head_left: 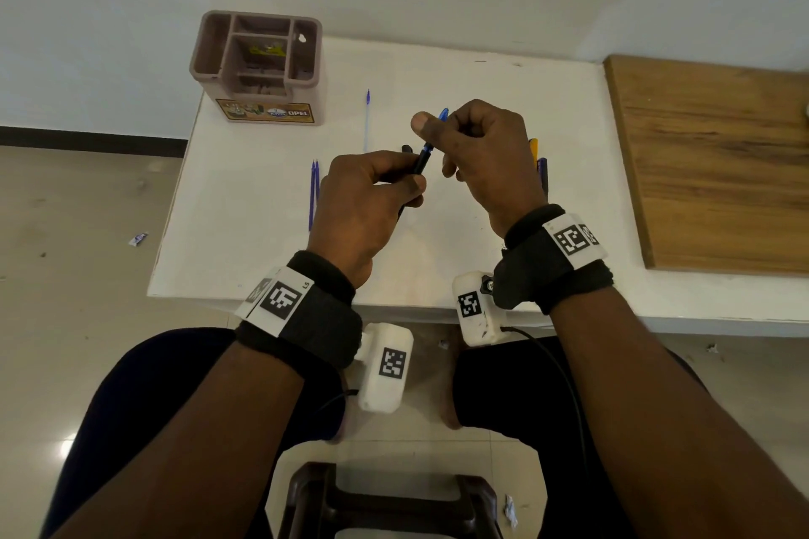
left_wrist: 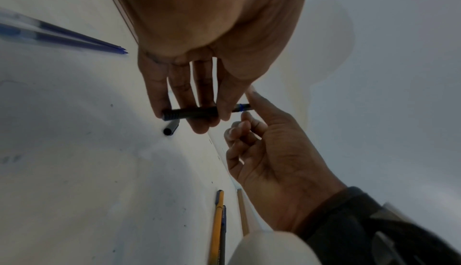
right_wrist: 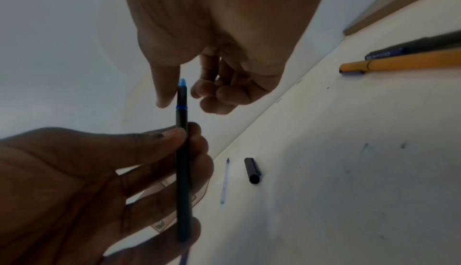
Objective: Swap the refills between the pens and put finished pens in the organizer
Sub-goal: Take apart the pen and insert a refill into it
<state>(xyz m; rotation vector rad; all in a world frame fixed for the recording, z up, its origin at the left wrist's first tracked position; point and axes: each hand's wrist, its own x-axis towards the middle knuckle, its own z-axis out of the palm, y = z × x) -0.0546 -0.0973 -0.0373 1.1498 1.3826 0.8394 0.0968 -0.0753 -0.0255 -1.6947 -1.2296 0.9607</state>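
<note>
A black pen with a blue end piece is held above the white table. My left hand grips its barrel between thumb and fingers. My right hand pinches the blue-ringed end, its other fingers curled. On the table lie a black cap, a clear refill and two blue refills. A yellow pen and a dark pen show partly behind my right hand. The brown organizer stands at the far left corner.
A wooden board covers the table's right side. The table's left edge runs close to the blue refills. A dark stool stands on the floor between my knees.
</note>
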